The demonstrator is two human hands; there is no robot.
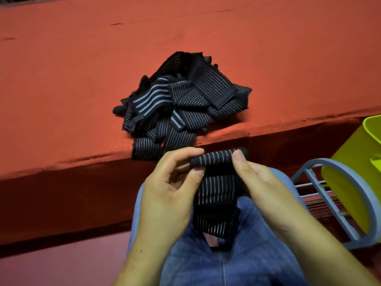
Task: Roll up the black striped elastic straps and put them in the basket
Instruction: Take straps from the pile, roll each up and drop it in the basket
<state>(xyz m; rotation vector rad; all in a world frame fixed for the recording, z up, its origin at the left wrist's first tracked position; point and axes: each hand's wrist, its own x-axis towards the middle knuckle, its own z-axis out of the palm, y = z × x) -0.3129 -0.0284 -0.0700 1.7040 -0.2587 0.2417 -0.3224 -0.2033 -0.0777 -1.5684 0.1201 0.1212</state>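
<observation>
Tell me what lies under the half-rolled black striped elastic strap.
The half-rolled black striped elastic strap hangs over blue denim jeans, pinched by the left hand and right hand. Anything beneath its tail is hidden.

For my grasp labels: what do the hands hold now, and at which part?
One black striped strap, at its rolled upper end: the left hand pinches the roll's left end, the right hand its right end. The rest hangs loose.
</observation>
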